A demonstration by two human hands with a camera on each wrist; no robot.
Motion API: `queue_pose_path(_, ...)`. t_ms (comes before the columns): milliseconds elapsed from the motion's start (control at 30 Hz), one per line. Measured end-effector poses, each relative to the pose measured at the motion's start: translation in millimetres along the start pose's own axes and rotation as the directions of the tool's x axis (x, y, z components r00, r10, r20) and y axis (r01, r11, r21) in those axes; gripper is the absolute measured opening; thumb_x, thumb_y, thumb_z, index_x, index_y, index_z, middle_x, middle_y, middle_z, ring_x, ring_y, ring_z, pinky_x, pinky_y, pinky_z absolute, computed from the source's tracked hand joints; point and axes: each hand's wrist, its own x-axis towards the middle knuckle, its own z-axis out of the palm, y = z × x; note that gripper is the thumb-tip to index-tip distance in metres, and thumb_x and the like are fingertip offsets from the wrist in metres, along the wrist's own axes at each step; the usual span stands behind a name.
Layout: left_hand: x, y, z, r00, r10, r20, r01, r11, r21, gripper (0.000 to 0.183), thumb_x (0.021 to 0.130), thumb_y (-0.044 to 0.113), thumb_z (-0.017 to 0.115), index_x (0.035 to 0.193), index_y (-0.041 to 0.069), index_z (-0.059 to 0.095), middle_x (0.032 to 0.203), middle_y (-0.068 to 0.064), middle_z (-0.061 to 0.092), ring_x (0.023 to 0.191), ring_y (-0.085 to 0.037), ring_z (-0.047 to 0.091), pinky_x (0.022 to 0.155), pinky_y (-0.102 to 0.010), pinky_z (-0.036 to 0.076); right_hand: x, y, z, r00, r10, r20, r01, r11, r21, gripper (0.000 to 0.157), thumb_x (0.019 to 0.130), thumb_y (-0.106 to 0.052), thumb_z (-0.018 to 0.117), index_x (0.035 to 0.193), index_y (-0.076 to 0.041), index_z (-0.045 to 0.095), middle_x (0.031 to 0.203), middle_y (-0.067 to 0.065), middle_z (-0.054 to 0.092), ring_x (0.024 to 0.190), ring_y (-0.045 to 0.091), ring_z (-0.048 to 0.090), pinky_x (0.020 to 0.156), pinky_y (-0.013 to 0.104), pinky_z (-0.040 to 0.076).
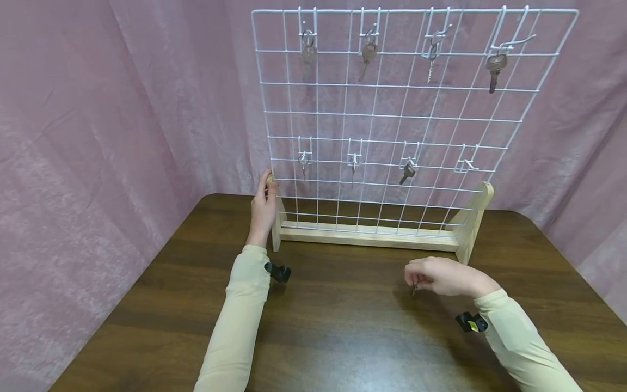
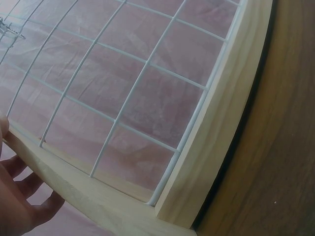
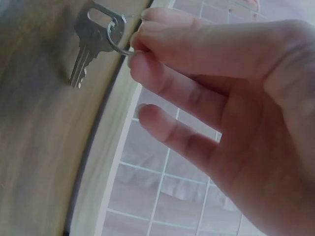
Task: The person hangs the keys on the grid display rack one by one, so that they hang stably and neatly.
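My right hand (image 1: pixel 443 276) is above the table, pinching a metal key ring (image 3: pixel 111 42) between thumb and fingertips. From that ring dangles a silver key (image 3: pixel 93 30), its toothed blade pointing down in the right wrist view. At the left end of a white wire grid rack (image 1: pixel 377 114), my left hand (image 1: pixel 264 209) grips the wooden side support (image 2: pixel 93 196), thumb on one face and fingers behind. Keys hang from hooks in two rows on the grid. The lower row's rightmost hook (image 1: pixel 465 165) carries no key.
Several keys, such as a dark key (image 1: pixel 496 68) at upper right and another key (image 1: pixel 407 173) in the lower row, hang on the rack. Its wooden base (image 1: pixel 367 238) stands on a brown table (image 1: pixel 333 326). Pink curtains (image 1: pixel 147 109) hang behind.
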Motion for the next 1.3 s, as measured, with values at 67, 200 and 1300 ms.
queue_pose_path(67, -0.2, 0.1, -0.2, 1.0, -0.002, 0.0, 0.002, 1.0, 0.0, 0.053, 0.1, 0.051, 0.038, 0.149, 0.032, 0.035, 0.136, -0.017, 0.058, 0.121, -0.035, 0.056, 0.099, -0.054, 0.043, -0.9, 0.2, -1.8, 0.999, -0.007, -0.042, 0.006, 1.0, -0.025, 0.024, 0.082, 0.006, 0.066, 0.084, -0.018, 0.059, 0.078, -0.011, 0.057, 0.072, -0.002, 0.05, 0.062, 0.019, 0.043)
queue_pose_path(200, 0.0, -0.4, 0.2, 1.0, -0.005, 0.007, 0.005, 1.0, 0.0, 0.052, 0.101, 0.049, 0.038, 0.15, 0.033, 0.033, 0.135, -0.017, 0.058, 0.121, -0.034, 0.055, 0.099, -0.053, 0.043, -3.3, 1.0, -7.6, 0.985, -0.036, -0.168, 0.018, 0.994, -0.11, 0.025, 0.081, 0.005, 0.066, 0.085, -0.019, 0.061, 0.082, -0.011, 0.06, 0.074, -0.003, 0.053, 0.064, 0.022, 0.047)
queue_pose_path(1300, 1.8, -0.7, 1.1, 1.0, 0.017, -0.015, -0.018, 1.0, -0.006, 0.049, 0.102, 0.045, 0.04, 0.148, 0.029, 0.038, 0.134, -0.016, 0.059, 0.118, -0.034, 0.058, 0.095, -0.052, 0.045, -38.8, 3.9, -112.4, 0.73, -0.022, -0.683, -0.221, 0.938, -0.266, 0.033, 0.075, 0.014, 0.069, 0.092, -0.014, 0.069, 0.084, -0.006, 0.062, 0.069, -0.009, 0.041, 0.061, 0.013, 0.036)
